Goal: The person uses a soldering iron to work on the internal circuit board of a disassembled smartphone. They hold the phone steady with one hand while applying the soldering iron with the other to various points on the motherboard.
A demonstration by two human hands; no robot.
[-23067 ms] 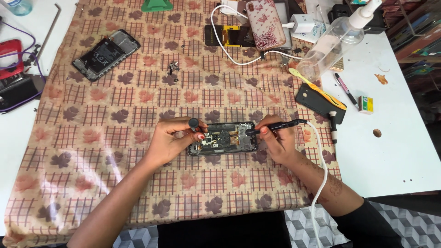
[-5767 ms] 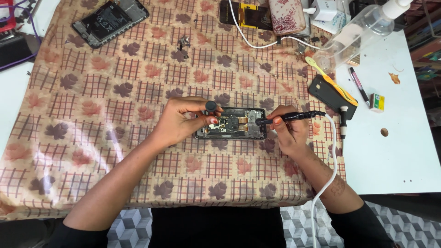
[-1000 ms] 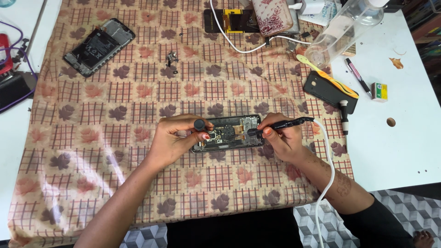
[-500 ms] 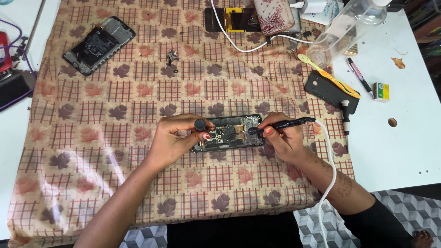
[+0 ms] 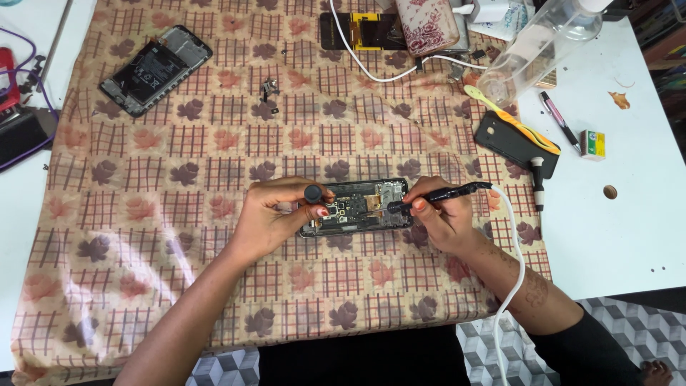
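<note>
An opened phone (image 5: 355, 208), its back cover off and its circuit board showing, is lying flat across the middle of a checked, leaf-patterned cloth (image 5: 214, 179) that is covering the white desk (image 5: 614, 214). The left hand (image 5: 275, 218) is resting at the phone's left end, its fingers (image 5: 314, 207) pinched around a small dark round-topped tool (image 5: 313, 193) that is standing over the board. The right hand (image 5: 439, 214) is sitting at the phone's right end, its fingers (image 5: 418, 205) closed around a slim black pen-like tool (image 5: 443, 194) whose tip is touching the board near the middle; a white cable (image 5: 516, 271) is running from the tool's rear end down past the right forearm. Well apart, at the cloth's upper left, a second opened phone (image 5: 155, 69) is lying at a tilt. At the top edge a dark screen part (image 5: 361, 30) and a floral phone case (image 5: 427, 25) are lying side by side, with a clear plastic bottle (image 5: 532, 50) tipped over to their right. A black phone with a yellow strip (image 5: 516, 139) is lying at the cloth's right border, near a pen (image 5: 557, 121) and a small box (image 5: 592, 144) on the bare desk
</note>
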